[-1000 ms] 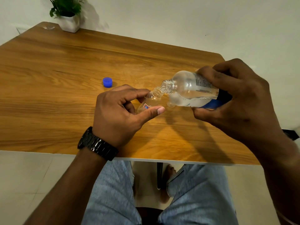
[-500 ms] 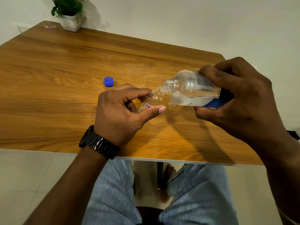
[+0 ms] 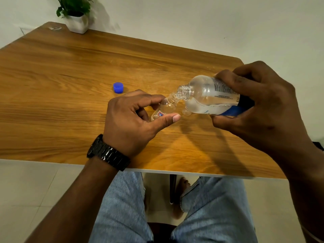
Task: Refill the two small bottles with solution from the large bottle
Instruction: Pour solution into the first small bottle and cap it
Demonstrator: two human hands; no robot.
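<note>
- Right hand [image 3: 259, 106], at the right of the frame, is wrapped round the large bottle [image 3: 208, 97], thumb underneath and fingers curled over the labelled end, tipping it nearly flat with the open neck pointing left and a little down.
- Compared with a second ago the two bottles have hardly shifted: the neck of the large one is as close to the small bottle's mouth as it was, the tilt much the same. I'd take that as a steady pour under way, though no stream is clear enough to be sure of.
- Left hand [image 3: 135, 120], mid-frame, pinches the small bottle [image 3: 164, 109] between thumb and forefinger, leaning it so its mouth meets the big neck. How full it is I can't tell.
- Liquid lies pooled along the lower side of the large bottle, so plenty is left.
- Just below the large bottle's shoulder sits a small clear piece [image 3: 186, 112] on the table [image 3: 70, 102]; what it is I can't make out.
- Blue cap [image 3: 118, 87] rests apart, left of centre.
- Only one small bottle is in view here; a potted plant [image 3: 75, 14] stands in the upper left of the frame.
- Black wristwatch [image 3: 108, 153] on the left wrist.
</note>
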